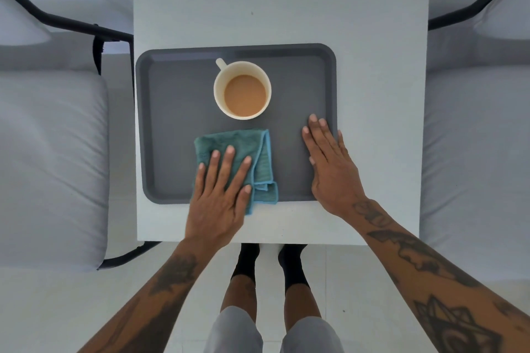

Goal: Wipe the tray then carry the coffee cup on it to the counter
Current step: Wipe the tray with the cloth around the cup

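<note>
Wiping underway: my flat left hand [218, 195] presses cloth [238, 152] on tray [172, 123]; flat right hand [329, 169] steadies it; next, skirt cup [242, 89].

left hand [218, 198] flat on cloth [243, 152], right hand [329, 169] steadying tray [172, 123].

A grey rectangular plastic tray [172, 129] lies on the white square worktop [372, 94], toward its near-left corner. A white ceramic cup of milky coffee [242, 89] stands on the tray's far half. A folded teal microfibre cloth [243, 152] lies on the tray's near edge, under the flat left hand [219, 195]. The right hand [329, 166] rests flat on the tray's right edge.
</note>
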Demonstrator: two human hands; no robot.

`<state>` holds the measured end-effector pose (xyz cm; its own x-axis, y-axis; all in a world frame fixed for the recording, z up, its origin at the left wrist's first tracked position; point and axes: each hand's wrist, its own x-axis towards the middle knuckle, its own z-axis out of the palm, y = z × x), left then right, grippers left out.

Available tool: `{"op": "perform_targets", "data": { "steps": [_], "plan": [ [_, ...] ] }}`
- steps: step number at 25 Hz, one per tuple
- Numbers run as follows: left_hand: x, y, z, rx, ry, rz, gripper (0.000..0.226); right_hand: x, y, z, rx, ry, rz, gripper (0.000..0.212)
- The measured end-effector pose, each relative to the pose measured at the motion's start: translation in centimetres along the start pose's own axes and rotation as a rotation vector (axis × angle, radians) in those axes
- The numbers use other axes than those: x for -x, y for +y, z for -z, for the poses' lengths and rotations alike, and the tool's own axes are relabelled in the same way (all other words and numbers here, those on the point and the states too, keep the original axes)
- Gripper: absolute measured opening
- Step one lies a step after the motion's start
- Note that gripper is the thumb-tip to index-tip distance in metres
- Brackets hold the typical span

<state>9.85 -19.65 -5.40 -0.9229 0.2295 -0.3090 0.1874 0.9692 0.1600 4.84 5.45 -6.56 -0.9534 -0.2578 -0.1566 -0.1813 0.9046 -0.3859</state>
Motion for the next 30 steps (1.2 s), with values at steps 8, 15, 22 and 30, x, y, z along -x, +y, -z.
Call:
{"op": "perform_targets", "data": {
  "steps": [8,15,22,30],
  "plan": [
    [-0.4,-1.0,4.6,0.411,0.131,0.121,0.052,-0.7,-2.6,2.6,-0.077,0.079,-0.11,0.057],
    [-11.2,-3.9,11.5,0.787,0.023,0.034,0.087,-9.4,-7.3,7.3,-0.758,-0.075,-0.192,0.083],
    [-12.4,-5.0,9.9,0.956,0.001,-0.06,0.093,-10.1,-6.8,6.2,-0.94,-0.151,-0.21,0.08],
    [-11.5,-8.4,12.6,0.812,0.091,-0.101,0.088,-12.4,-10.8,7.1,-0.708,-0.098,-0.131,0.078]
  ]
}}
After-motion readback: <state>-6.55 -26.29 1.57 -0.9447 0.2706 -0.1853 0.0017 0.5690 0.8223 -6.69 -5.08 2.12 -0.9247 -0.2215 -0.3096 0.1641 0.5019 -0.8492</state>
